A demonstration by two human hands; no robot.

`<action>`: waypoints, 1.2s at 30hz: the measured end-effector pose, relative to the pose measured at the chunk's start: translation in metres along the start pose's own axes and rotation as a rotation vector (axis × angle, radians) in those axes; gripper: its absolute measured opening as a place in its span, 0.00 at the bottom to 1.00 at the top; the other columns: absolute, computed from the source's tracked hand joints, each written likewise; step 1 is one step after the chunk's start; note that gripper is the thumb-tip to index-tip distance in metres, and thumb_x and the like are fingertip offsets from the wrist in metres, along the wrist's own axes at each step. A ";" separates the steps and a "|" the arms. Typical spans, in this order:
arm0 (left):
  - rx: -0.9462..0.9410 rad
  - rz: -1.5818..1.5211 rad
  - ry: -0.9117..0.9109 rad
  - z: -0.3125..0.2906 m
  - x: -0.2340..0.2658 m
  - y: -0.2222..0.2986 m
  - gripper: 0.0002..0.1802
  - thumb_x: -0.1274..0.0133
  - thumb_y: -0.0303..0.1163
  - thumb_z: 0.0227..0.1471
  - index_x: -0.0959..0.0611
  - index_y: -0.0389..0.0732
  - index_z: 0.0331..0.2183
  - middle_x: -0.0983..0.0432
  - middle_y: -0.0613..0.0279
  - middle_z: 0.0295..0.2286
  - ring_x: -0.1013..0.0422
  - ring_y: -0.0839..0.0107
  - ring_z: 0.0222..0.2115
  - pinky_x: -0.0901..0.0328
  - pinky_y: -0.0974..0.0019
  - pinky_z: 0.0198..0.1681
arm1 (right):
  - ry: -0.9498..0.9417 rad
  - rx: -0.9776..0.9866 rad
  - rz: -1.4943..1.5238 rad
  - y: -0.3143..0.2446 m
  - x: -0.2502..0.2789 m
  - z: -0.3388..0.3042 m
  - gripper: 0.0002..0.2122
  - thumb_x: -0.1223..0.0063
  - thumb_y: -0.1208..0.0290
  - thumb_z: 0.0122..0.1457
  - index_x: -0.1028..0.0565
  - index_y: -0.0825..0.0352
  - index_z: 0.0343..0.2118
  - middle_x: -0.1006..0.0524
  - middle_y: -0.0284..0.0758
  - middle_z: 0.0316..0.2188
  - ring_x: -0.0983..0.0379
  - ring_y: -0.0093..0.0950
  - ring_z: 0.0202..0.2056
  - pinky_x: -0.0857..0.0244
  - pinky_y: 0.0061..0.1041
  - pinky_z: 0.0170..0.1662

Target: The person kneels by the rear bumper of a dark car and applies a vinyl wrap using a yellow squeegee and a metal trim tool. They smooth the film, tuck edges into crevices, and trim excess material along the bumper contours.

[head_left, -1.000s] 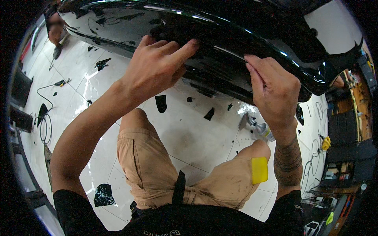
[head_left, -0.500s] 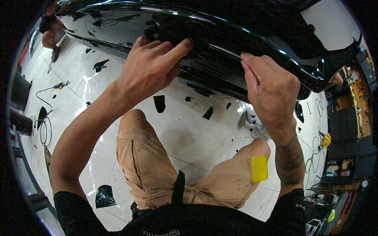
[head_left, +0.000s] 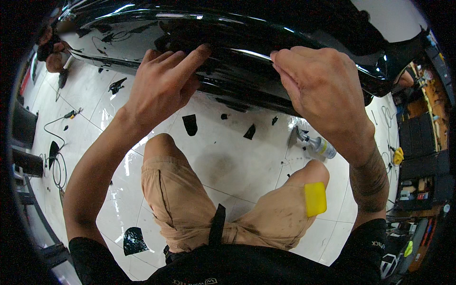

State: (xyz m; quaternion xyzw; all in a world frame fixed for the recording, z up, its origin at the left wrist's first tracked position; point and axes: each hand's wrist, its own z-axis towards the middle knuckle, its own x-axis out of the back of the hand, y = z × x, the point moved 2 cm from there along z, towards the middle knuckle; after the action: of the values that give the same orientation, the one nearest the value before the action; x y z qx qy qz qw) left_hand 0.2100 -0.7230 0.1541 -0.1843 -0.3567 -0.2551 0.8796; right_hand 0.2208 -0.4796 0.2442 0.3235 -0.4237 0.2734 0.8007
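Note:
A glossy black car body panel [head_left: 128, 42] curves across the top of the view, with bright reflections along its edge. My left hand [head_left: 164, 78] is at the panel's lower part, index finger stretched out along the surface and the other fingers bent. My right hand [head_left: 320, 83] is closed in a pinch at the panel's edge, farther right. A thin bright line on the panel runs toward its fingertips; what they grip is hidden. A flat yellow rectangular piece [head_left: 315, 199] lies on my right thigh.
A spray bottle [head_left: 317, 144] lies on the pale tiled floor [head_left: 218, 164] among scattered black film scraps [head_left: 190, 125]. A cable [head_left: 59, 164] coils at left. Another person [head_left: 56, 57] crouches at far left; an arm [head_left: 405, 80] shows at right. Shelves [head_left: 418, 171] line the right side.
Both hands have shifted left along the panel, the right still pinched. The spray bottle shows more fully below my right hand. The view has moved slightly.

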 end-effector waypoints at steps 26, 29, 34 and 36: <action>0.035 -0.043 -0.057 0.003 0.002 0.001 0.34 0.40 0.24 0.46 0.30 0.48 0.55 0.20 0.60 0.34 0.23 0.63 0.38 0.35 0.55 0.42 | -0.036 -0.086 0.004 0.022 0.010 -0.034 0.02 0.48 0.71 0.54 0.27 0.63 0.29 0.25 0.35 0.23 0.25 0.38 0.29 0.31 0.39 0.30; 0.011 -0.031 -0.040 0.001 0.000 -0.001 0.34 0.40 0.24 0.46 0.30 0.48 0.56 0.20 0.60 0.34 0.23 0.62 0.38 0.36 0.56 0.41 | -0.041 -0.035 -0.006 0.028 0.013 -0.039 0.06 0.43 0.76 0.56 0.21 0.68 0.36 0.22 0.38 0.26 0.25 0.30 0.23 0.34 0.28 0.27; 0.025 -0.049 -0.070 0.001 0.000 -0.002 0.34 0.41 0.24 0.47 0.31 0.47 0.56 0.20 0.60 0.33 0.23 0.63 0.37 0.35 0.56 0.41 | -0.077 -0.113 0.006 0.030 0.013 -0.045 0.03 0.48 0.71 0.56 0.27 0.63 0.29 0.26 0.36 0.23 0.25 0.38 0.28 0.32 0.39 0.30; 0.036 -0.047 -0.090 0.003 0.000 -0.001 0.34 0.40 0.24 0.47 0.31 0.46 0.56 0.20 0.60 0.33 0.23 0.63 0.38 0.35 0.55 0.42 | -0.081 -0.118 0.006 0.031 0.013 -0.048 0.03 0.48 0.71 0.56 0.27 0.63 0.29 0.26 0.36 0.22 0.25 0.38 0.27 0.32 0.39 0.30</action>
State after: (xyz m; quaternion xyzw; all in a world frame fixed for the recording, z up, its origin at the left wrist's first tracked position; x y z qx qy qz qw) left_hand 0.2082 -0.7224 0.1561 -0.1711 -0.4046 -0.2607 0.8597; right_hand 0.2296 -0.4215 0.2437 0.2853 -0.4718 0.2369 0.7999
